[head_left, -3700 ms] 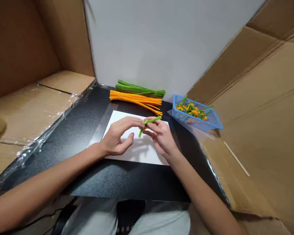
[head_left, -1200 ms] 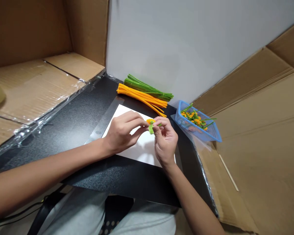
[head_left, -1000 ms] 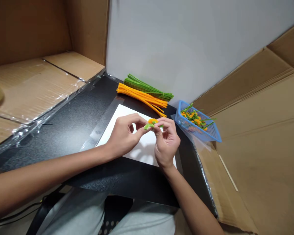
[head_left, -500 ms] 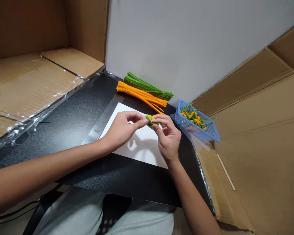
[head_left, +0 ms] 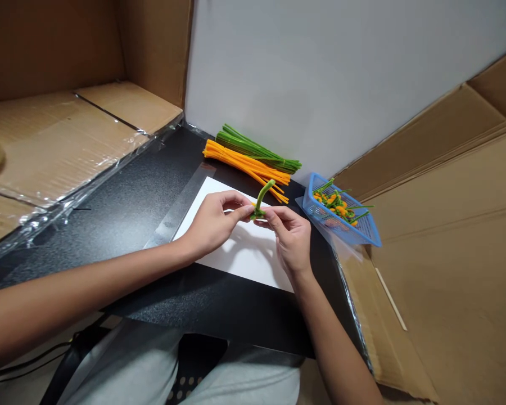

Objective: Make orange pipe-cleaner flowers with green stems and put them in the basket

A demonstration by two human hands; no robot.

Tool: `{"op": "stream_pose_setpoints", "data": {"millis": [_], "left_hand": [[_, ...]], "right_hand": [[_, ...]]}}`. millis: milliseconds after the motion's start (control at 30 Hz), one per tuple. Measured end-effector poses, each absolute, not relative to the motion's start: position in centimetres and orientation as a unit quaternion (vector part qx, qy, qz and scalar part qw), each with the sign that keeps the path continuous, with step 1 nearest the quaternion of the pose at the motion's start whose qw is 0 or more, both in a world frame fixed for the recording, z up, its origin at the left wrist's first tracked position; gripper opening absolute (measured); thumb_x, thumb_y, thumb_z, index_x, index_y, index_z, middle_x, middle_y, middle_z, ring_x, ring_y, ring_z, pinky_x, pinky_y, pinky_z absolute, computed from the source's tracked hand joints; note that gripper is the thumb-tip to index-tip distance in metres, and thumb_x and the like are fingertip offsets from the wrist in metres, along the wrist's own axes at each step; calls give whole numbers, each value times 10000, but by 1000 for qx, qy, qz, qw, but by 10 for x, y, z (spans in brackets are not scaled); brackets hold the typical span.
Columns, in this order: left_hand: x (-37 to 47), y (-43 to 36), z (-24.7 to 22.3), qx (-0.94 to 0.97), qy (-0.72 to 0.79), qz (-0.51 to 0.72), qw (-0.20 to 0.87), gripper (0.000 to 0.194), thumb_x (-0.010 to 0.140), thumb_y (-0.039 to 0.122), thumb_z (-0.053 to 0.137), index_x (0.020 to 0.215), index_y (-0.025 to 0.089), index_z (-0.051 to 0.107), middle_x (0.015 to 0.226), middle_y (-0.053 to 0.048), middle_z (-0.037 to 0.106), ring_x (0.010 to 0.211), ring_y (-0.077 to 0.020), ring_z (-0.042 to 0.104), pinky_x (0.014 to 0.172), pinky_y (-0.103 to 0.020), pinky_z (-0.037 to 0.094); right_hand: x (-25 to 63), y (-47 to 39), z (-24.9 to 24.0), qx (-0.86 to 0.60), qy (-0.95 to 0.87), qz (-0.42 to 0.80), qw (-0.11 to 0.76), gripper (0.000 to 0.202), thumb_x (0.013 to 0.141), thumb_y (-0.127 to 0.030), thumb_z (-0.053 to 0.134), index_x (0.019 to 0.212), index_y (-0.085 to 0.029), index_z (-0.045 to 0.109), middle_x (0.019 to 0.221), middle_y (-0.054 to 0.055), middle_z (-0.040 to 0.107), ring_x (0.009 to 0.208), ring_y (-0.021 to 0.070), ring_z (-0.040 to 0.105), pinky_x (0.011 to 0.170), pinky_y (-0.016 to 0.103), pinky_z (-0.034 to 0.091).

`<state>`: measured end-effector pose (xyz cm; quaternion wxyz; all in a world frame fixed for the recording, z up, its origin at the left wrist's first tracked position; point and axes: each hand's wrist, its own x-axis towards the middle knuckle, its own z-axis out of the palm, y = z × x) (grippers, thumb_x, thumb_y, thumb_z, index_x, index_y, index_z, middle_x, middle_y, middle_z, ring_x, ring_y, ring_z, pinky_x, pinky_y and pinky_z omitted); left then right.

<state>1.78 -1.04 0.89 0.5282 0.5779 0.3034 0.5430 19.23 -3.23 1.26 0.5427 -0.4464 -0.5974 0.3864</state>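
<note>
Desk: black tabletop (head_left: 143,197), white sheet (head_left: 244,256) under hands.
L hand (head_left: 213,225): pinches green pipe cleaner (head_left: 260,198) (stem sticks up).
R hand (head_left: 290,233): pinches same piece, above sheet.
Nearby: blue basket (head_left: 362,228) at right.

A single head-worn camera looks forward and down from close range over a black table (head_left: 143,197), the white sheet (head_left: 240,253) at frame centre, forearms entering from the lower edge, cardboard walls flanking both sides.
</note>
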Motion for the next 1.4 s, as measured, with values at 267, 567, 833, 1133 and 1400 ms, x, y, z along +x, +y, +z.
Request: {"op": "stream_pose_setpoints", "data": {"millis": [267, 567, 833, 1133, 1400], "left_hand": [[19, -13, 12, 587, 309, 534, 525, 166, 836, 292, 695, 808, 129, 698, 827, -61, 716, 771, -158, 657, 729, -289, 553], [21, -17, 12, 571, 295, 540, 544, 132, 822, 272, 704, 793, 144, 701, 873, -61, 719, 844, -175, 667, 789, -296, 552], [21, -23, 11, 552, 318, 570, 519, 227, 793, 373, 761, 829, 151, 733, 931, -78, 730, 907, -195, 667, 796, -292, 551], [25, -28, 17, 450, 299, 498, 679, 295, 711, 412, 806, 730, 135, 707, 801, -42, 667, 791, -161, 612, 755, -308, 550], [24, -27, 19, 465, 312, 449, 696, 290, 749, 404, 764, 699, 135, 669, 767, -45, 639, 750, -150, 578, 732, -299, 511]], "right_hand": [[190, -34, 16, -438, -626, 352, 540, 142, 874, -322, 704, 983, -240, 744, 934, 26, 725, 779, 151, 683, 677, 298, 611], [193, -32, 15, -384, -674, 303, 554, 95, 823, -225, 749, 887, -282, 788, 968, 31, 660, 790, 148, 645, 629, 287, 592], [193, -37, 18, -384, -705, 152, 577, 197, 830, -155, 745, 914, -325, 800, 937, 28, 694, 888, 184, 673, 812, 361, 584], [188, -40, 15, -380, -724, 72, 571, 221, 847, -122, 711, 912, -315, 795, 969, 23, 694, 887, 179, 692, 787, 353, 622], [185, -42, 12, -379, -721, 17, 579, 233, 851, -109, 700, 921, -311, 793, 959, 24, 699, 864, 178, 694, 760, 351, 621]]}}
